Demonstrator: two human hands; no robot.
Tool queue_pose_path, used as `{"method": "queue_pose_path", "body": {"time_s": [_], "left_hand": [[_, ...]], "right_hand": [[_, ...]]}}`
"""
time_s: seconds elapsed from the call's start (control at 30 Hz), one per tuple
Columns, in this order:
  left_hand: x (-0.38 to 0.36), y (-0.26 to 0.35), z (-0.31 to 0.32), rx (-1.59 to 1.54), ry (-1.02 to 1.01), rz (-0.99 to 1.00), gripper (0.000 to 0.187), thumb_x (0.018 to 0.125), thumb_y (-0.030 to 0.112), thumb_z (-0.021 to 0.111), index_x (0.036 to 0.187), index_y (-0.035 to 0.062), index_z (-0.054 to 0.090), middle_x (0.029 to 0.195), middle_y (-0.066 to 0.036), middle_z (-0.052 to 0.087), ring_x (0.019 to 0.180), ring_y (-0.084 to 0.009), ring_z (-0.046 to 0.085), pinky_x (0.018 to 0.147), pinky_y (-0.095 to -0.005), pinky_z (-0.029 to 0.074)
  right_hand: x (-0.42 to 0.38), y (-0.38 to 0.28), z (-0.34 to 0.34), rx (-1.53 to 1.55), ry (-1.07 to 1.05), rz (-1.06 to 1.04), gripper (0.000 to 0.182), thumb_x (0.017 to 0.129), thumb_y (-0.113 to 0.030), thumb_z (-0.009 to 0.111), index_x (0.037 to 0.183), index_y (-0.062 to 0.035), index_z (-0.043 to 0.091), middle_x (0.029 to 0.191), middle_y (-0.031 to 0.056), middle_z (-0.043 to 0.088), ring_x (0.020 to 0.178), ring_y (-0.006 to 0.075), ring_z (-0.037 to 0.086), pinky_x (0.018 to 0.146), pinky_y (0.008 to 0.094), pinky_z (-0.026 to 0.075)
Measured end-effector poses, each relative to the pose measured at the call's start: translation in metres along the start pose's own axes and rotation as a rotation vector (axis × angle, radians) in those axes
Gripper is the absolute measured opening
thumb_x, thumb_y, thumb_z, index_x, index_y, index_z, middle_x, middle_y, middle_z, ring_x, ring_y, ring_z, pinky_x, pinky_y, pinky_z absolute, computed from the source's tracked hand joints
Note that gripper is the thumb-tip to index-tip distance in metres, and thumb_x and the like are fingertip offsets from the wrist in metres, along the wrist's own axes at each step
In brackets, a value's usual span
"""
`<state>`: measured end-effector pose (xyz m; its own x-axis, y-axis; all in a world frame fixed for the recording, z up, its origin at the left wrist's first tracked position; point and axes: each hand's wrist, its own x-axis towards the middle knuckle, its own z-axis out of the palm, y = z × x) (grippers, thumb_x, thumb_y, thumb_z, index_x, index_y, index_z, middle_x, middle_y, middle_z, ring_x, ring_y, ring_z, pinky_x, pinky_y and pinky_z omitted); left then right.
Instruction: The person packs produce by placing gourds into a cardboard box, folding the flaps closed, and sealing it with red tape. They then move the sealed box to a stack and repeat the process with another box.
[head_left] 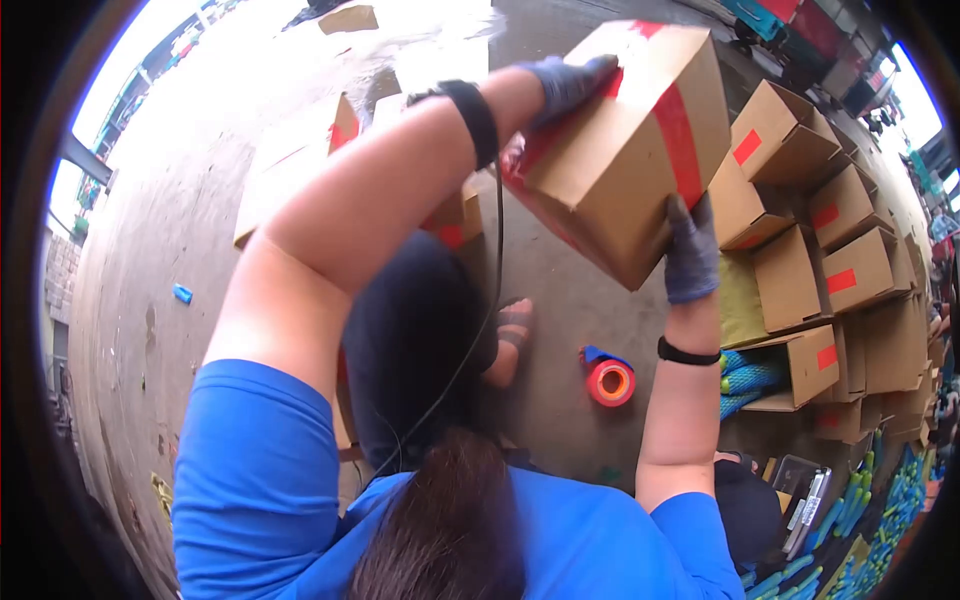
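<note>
1. The cardboard box (625, 140) is held up in the air, tilted, with one lower corner pointing down toward the concrete floor (200, 250). Clear floor lies under it, and the nearest thing below is the roll of orange tape (611, 382), well apart from the box.
2. To the right, the way is crowded: a stack of taped cartons (830, 270) stands just beside the box's right edge, row on row up to the edge of the view. To the left, a flattened carton (290, 165) lies on the floor behind the raised left forearm, and beyond it the floor runs open and bright.
3. The floor is grey, stained concrete, with a small blue scrap (182, 293) lying alone at far left. Blue-green packets (750, 378) sit by an open carton (805, 365) at right, and more of them spread along the lower right edge.
4. The box is plain brown cardboard, closed, with a red tape band down its facing side and more red tape at the top and the left edge.
5. The left hand (568, 85), in a dark glove with a black band on the wrist, is clasped over the box's upper left edge. The right hand (692, 250), gloved likewise, presses flat against the lower right side, fingers pointing up, so the box is gripped between both hands.
</note>
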<state>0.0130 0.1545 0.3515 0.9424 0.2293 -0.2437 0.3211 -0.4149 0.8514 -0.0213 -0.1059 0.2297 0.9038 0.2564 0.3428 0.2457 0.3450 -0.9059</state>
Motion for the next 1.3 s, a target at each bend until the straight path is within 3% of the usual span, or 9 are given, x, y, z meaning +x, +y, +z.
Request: {"method": "queue_pose_path", "body": {"time_s": [0.07, 0.3, 0.53, 0.67, 0.8, 0.87, 0.93, 1.1, 1.3], "left_hand": [[-0.097, 0.034, -0.054, -0.286, -0.211, 0.052, 0.079, 0.092, 0.07, 0.055, 0.133, 0.003, 0.061, 0.128, -0.014, 0.068, 0.117, -0.025, 0.066, 0.104, -0.0371, 0.05], [-0.34, 0.032, -0.203, -0.224, -0.06, 0.221, 0.074, 0.097, 0.065, 0.05, 0.139, 0.0042, 0.056, 0.133, -0.013, 0.065, 0.118, -0.0233, 0.064, 0.103, -0.0362, 0.05], [-0.475, -0.134, -0.223, -0.474, 0.106, -0.037, 0.079, 0.097, 0.068, 0.049, 0.145, 0.0054, 0.05, 0.14, -0.014, 0.059, 0.124, -0.0247, 0.06, 0.106, -0.0388, 0.048], [-0.498, -0.272, -0.211, -0.784, 0.194, -0.175, 0.081, 0.097, 0.069, 0.048, 0.149, 0.006, 0.046, 0.144, -0.014, 0.056, 0.128, -0.0255, 0.057, 0.108, -0.0402, 0.047], [-0.499, -0.367, -0.199, -1.006, 0.254, -0.178, 0.084, 0.097, 0.07, 0.047, 0.152, 0.0067, 0.042, 0.149, -0.015, 0.053, 0.132, -0.0263, 0.055, 0.11, -0.0417, 0.047], [-0.514, -0.357, -0.191, -1.073, 0.191, -0.115, 0.09, 0.096, 0.075, 0.043, 0.153, 0.0056, 0.041, 0.15, -0.013, 0.052, 0.133, -0.0296, 0.054, 0.112, -0.0436, 0.044], [-0.53, -0.348, -0.2, -0.868, 0.204, -0.047, 0.092, 0.095, 0.078, 0.038, 0.155, 0.0085, 0.039, 0.149, -0.015, 0.053, 0.134, -0.0306, 0.053, 0.112, -0.0454, 0.043], [-0.518, -0.388, -0.226, -0.168, 0.372, -0.035, 0.082, 0.095, 0.034, 0.071, 0.16, 0.008, 0.027, 0.152, -0.013, 0.044, 0.139, -0.0232, 0.041, 0.117, -0.0399, 0.033], [-0.427, -0.399, -0.247, 0.188, 0.322, 0.088, 0.084, 0.1, 0.039, 0.061, 0.164, 0.0096, 0.016, 0.166, -0.015, 0.028, 0.147, -0.0272, 0.033, 0.12, -0.0371, 0.028]], "right_hand": [[0.005, -0.051, 0.04, 0.013, -0.109, -0.082, 0.07, 0.09, -0.038, 0.078, 0.144, -0.0053, 0.047, 0.136, 0.0079, 0.058, 0.125, 0.0187, 0.053, 0.107, 0.0352, 0.041], [-0.066, -0.156, 0.203, 0.326, -0.42, -0.052, 0.066, 0.086, -0.026, 0.084, 0.136, -0.0016, 0.048, 0.12, 0.0097, 0.067, 0.106, 0.0174, 0.065, 0.095, 0.0319, 0.053], [-0.161, -0.155, 0.286, 0.04, -0.598, 0.025, 0.074, 0.084, -0.026, 0.081, 0.138, 0.0052, 0.042, 0.121, 0.0209, 0.063, 0.111, 0.0264, 0.063, 0.097, 0.0364, 0.053], [-0.207, -0.115, 0.313, -0.529, -0.772, -0.155, 0.102, 0.084, -0.04, 0.077, 0.157, 0.0047, 0.022, 0.146, 0.0389, 0.038, 0.137, 0.0488, 0.042, 0.116, 0.0425, 0.038], [-0.242, -0.033, 0.314, -0.555, -1.184, 0.048, 0.098, 0.084, -0.041, 0.078, 0.158, -0.0024, 0.028, 0.155, 0.0359, 0.034, 0.145, 0.0412, 0.039, 0.12, 0.0416, 0.034], [-0.248, -0.028, 0.293, -0.32, -1.436, 0.454, 0.09, 0.087, -0.041, 0.075, 0.158, -0.0074, 0.032, 0.15, 0.0309, 0.046, 0.14, 0.0405, 0.046, 0.117, 0.0413, 0.037], [-0.26, -0.026, 0.286, -0.638, -1.557, 0.268, 0.084, 0.088, -0.043, 0.07, 0.159, -0.0158, 0.035, 0.141, 0.0223, 0.058, 0.131, 0.0365, 0.056, 0.112, 0.042, 0.042], [-0.253, -0.049, 0.234, -0.655, -1.405, 0.181, 0.075, 0.088, -0.043, 0.069, 0.154, -0.0159, 0.045, 0.142, 0.0183, 0.06, 0.13, 0.0372, 0.057, 0.111, 0.0434, 0.043], [-0.217, -0.123, 0.121, -0.749, -1.122, 0.115, 0.066, 0.089, -0.033, 0.074, 0.147, -0.0074, 0.053, 0.138, 0.0217, 0.061, 0.13, 0.0375, 0.056, 0.111, 0.0418, 0.043]]}}
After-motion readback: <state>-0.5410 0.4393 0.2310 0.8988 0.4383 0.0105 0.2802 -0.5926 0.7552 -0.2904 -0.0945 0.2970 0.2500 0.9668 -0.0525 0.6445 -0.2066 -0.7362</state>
